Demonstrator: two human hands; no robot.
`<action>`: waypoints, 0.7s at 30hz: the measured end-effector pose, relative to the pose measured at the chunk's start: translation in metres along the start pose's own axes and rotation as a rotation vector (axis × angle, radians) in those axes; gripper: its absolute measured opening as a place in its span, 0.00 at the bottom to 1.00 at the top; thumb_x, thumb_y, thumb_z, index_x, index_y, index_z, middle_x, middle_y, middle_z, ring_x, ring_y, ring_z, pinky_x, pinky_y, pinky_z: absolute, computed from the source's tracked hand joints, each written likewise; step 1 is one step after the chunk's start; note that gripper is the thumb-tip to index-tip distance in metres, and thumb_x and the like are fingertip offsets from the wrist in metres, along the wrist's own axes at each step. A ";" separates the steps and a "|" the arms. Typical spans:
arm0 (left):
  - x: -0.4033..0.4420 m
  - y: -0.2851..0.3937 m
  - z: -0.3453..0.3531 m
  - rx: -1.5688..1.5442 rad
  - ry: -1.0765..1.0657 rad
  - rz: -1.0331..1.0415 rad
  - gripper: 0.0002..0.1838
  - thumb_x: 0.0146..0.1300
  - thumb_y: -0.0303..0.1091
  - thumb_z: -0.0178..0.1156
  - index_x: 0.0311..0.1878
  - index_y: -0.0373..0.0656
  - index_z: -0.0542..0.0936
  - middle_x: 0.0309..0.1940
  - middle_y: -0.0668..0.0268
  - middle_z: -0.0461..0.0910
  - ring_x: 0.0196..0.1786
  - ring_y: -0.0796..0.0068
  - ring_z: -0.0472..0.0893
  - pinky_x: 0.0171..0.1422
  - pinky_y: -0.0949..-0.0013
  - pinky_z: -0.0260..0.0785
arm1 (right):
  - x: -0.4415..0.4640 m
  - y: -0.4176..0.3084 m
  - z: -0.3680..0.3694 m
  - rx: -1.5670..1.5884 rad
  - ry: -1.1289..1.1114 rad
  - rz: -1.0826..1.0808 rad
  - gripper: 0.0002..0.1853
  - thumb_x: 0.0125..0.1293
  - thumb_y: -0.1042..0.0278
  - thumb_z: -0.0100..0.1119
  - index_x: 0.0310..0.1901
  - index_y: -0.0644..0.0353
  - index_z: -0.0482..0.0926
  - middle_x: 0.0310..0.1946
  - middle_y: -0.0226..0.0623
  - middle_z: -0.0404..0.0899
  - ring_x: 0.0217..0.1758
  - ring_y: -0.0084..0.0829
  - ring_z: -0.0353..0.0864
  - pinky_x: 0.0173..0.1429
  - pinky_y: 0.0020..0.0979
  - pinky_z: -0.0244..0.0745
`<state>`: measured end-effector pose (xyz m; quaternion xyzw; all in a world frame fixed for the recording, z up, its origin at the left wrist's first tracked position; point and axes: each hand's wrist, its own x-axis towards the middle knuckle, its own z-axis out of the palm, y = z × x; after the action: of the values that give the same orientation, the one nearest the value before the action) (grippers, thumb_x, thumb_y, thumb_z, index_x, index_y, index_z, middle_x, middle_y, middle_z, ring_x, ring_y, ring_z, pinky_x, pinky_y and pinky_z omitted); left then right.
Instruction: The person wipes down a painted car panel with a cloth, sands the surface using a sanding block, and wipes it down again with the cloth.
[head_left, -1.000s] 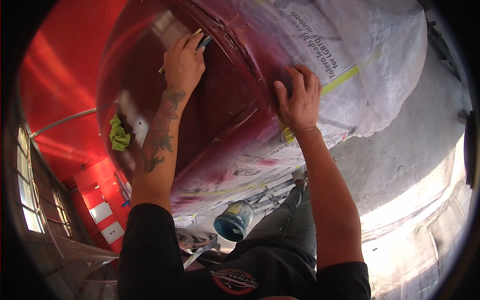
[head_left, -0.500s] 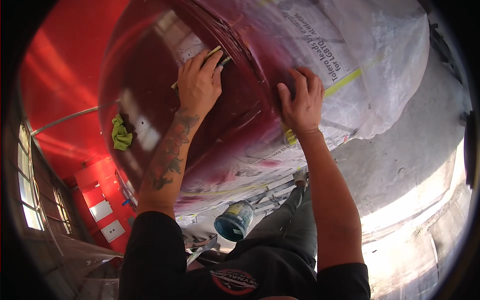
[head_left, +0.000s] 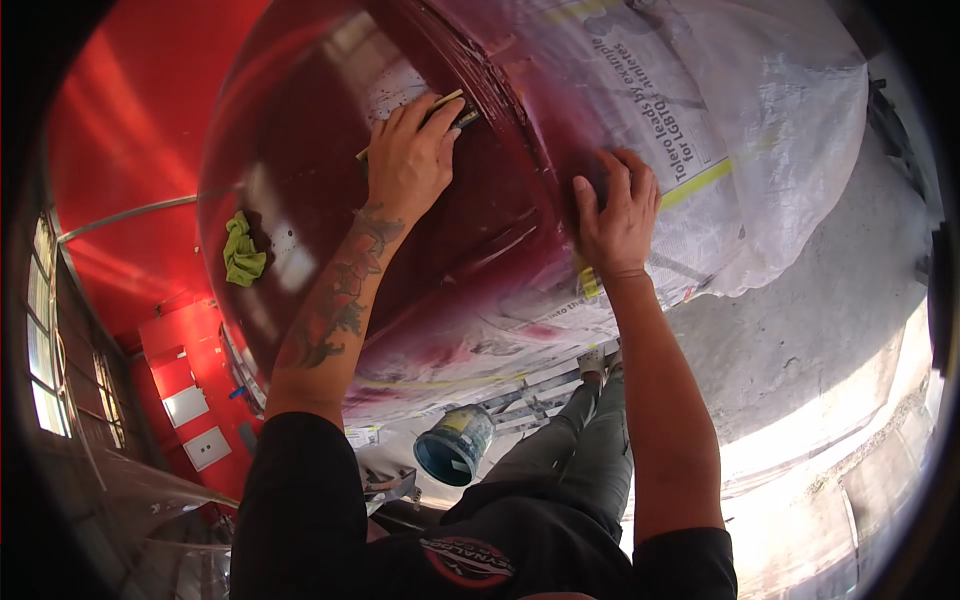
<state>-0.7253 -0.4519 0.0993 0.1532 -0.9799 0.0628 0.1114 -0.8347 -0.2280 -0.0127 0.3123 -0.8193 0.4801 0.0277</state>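
Observation:
A glossy dark red car panel (head_left: pixel 400 270), wet with droplets in places, curves in front of me. My left hand (head_left: pixel 412 150) lies over a flat sanding block (head_left: pixel 452 97) with a yellowish edge, pressing it against the panel; most of the block is hidden under the palm and fingers. My right hand (head_left: pixel 618 215) rests flat, fingers slightly apart, on the overspray-stained masking newspaper (head_left: pixel 650 90) beside the panel's edge. It holds nothing that I can see. A crumpled yellow-green cloth (head_left: pixel 243 250) sits on the panel's left side.
Clear plastic sheeting (head_left: pixel 800 150) covers the right side beyond yellow masking tape (head_left: pixel 697 184). A blue bucket (head_left: pixel 453 445) stands below, near my legs. Red bodywork (head_left: pixel 130 130) is at the left, and concrete floor (head_left: pixel 800 310) shows at right.
The view has shifted slightly. My left hand and the sanding block have moved a little over the panel, towards the right. The right hand keeps nearly the same place on the newspaper.

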 end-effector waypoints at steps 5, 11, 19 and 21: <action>0.052 -0.063 0.013 0.123 0.006 -0.161 0.18 0.69 0.35 0.64 0.61 0.49 0.83 0.50 0.64 0.86 0.57 0.57 0.82 0.60 0.54 0.72 | -0.001 0.000 0.001 0.003 0.014 -0.006 0.22 0.68 0.54 0.67 0.58 0.57 0.79 0.59 0.42 0.75 0.62 0.49 0.73 0.70 0.51 0.63; 0.037 -0.047 0.017 0.061 0.074 -0.041 0.19 0.67 0.33 0.65 0.61 0.51 0.84 0.53 0.63 0.85 0.56 0.55 0.82 0.62 0.53 0.72 | -0.001 0.001 0.001 0.012 0.014 -0.008 0.22 0.68 0.54 0.67 0.58 0.57 0.79 0.59 0.42 0.75 0.62 0.49 0.73 0.70 0.50 0.64; 0.072 -0.086 0.023 0.056 0.038 -0.074 0.17 0.68 0.32 0.64 0.60 0.50 0.84 0.50 0.66 0.85 0.56 0.58 0.82 0.59 0.54 0.75 | -0.001 0.003 0.002 0.001 0.003 0.001 0.23 0.68 0.53 0.67 0.58 0.57 0.79 0.59 0.42 0.75 0.62 0.51 0.73 0.71 0.50 0.63; 0.062 -0.079 0.020 0.058 0.109 0.010 0.17 0.68 0.32 0.64 0.59 0.50 0.84 0.50 0.66 0.85 0.54 0.58 0.83 0.59 0.53 0.75 | -0.001 0.003 0.002 0.016 0.002 0.005 0.23 0.68 0.53 0.67 0.58 0.57 0.79 0.59 0.42 0.75 0.62 0.50 0.73 0.71 0.50 0.63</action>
<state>-0.7617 -0.5474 0.1012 0.1478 -0.9709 0.1000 0.1599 -0.8346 -0.2278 -0.0164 0.3099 -0.8162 0.4871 0.0246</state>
